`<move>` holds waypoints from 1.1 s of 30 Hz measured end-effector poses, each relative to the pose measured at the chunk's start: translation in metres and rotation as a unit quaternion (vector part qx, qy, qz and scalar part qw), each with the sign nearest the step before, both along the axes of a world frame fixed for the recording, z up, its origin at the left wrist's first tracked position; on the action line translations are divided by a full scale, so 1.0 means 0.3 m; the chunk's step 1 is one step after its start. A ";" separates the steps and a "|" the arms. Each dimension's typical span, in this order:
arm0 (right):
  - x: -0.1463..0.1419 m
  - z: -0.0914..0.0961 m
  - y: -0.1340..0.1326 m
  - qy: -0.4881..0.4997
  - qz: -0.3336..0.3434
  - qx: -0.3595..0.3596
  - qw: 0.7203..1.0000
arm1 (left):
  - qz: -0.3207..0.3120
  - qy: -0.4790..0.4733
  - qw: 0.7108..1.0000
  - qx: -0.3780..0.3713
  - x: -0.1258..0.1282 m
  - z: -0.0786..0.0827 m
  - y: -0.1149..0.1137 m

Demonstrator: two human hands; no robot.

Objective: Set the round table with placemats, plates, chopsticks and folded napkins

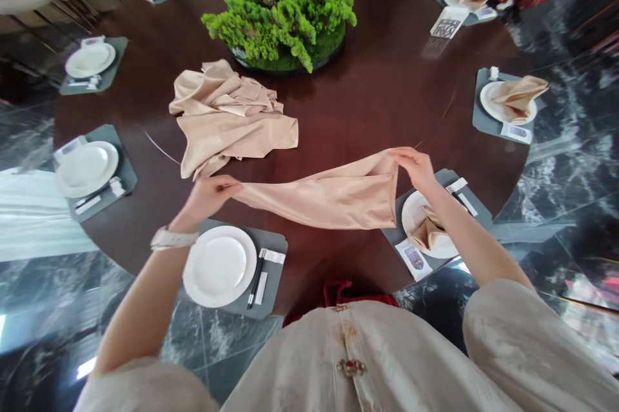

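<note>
1. Dark marble floor [556, 206] all round you, and a big round dark-wood desk [387, 77] laid with place settings, with you right at its near edge.
2. Your left hand [209, 198] is clenched on the gathered left end of a champagne satin napkin [319, 196], and your right hand [412, 169] is pinching its right end. Both hands are grasping, with the napkin drawn into a loose band above the near part of the desk.
3. That cloth looks light, soft and slippery, with no stiffness to help you, so expect it to sag and slide. Your best hold looks like the corners and edges, pinched firmly.
4. A second napkin [227, 117] lies crumpled on the desk, far left of your hands. A folded napkin [426, 230] sits on a white plate [411, 212] at near right.
5. Hard to call from here: your fingers hide how the ends lie in your hands, and I can't tell how many layers that band has. Your right forearm [471, 238] blocks part of that plate, and the far settings are cut off at the top of the view.
</note>
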State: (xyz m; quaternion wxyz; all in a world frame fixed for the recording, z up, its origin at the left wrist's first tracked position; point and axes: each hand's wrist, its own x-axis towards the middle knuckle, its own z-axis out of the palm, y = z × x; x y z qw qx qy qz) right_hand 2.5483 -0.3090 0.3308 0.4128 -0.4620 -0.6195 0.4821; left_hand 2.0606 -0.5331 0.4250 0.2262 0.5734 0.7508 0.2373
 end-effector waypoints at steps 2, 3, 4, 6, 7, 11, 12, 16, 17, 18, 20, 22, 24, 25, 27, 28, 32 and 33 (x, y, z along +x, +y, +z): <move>-0.028 -0.147 0.063 -0.056 0.003 -0.044 0.997 | -0.007 -0.032 0.998 -0.045 0.015 -0.173 0.086; -0.040 -0.218 0.095 -0.099 0.001 -0.065 0.993 | -0.016 -0.043 0.997 -0.064 0.022 -0.260 0.124; -0.049 -0.282 0.124 -0.151 0.005 -0.079 0.985 | -0.027 -0.051 0.995 -0.081 0.030 -0.344 0.156; -0.059 -0.386 0.169 -0.261 0.036 -0.075 0.962 | -0.039 -0.058 0.991 -0.117 0.046 -0.491 0.204; -0.060 -0.424 0.183 -0.308 0.067 -0.058 0.947 | -0.042 -0.055 0.989 -0.131 0.055 -0.552 0.219; -0.051 -0.501 0.183 -0.426 0.209 0.037 0.880 | -0.067 -0.029 0.991 -0.115 0.107 -0.711 0.232; -0.048 -0.507 0.173 -0.449 0.236 0.059 0.860 | -0.082 -0.022 0.991 -0.100 0.123 -0.733 0.227; -0.036 -0.517 0.125 -0.509 0.325 0.167 0.779 | -0.139 0.018 0.988 -0.065 0.189 -0.781 0.197; -0.034 -0.519 0.116 -0.518 0.342 0.192 0.760 | -0.148 0.030 0.986 -0.065 0.207 -0.785 0.192; -0.034 -0.520 0.108 -0.525 0.357 0.209 0.744 | -0.162 0.041 0.984 -0.066 0.228 -0.786 0.188; -0.037 -0.514 0.099 -0.532 0.369 0.222 0.730 | -0.202 0.059 0.976 -0.064 0.274 -0.786 0.189; -0.045 -0.482 0.097 -0.518 0.352 0.226 0.746 | -0.249 0.073 0.964 -0.053 0.323 -0.784 0.198; -0.055 -0.402 0.097 -0.467 0.326 0.252 0.782 | -0.273 0.079 0.958 -0.040 0.371 -0.781 0.214; -0.059 -0.342 0.094 -0.430 0.316 0.274 0.800 | -0.277 0.078 0.957 -0.035 0.392 -0.779 0.223; -0.060 -0.183 0.080 -0.347 0.307 0.319 0.827 | -0.274 0.066 0.959 -0.022 0.428 -0.777 0.241; -0.056 -0.091 0.069 -0.308 0.303 0.335 0.837 | -0.270 0.056 0.961 -0.017 0.443 -0.777 0.251; -0.002 0.259 0.021 -0.221 0.258 0.323 0.883 | -0.290 -0.026 0.957 -0.005 0.478 -0.784 0.277; 0.022 0.320 0.015 -0.212 0.239 0.312 0.895 | -0.283 -0.057 0.957 0.000 0.479 -0.784 0.278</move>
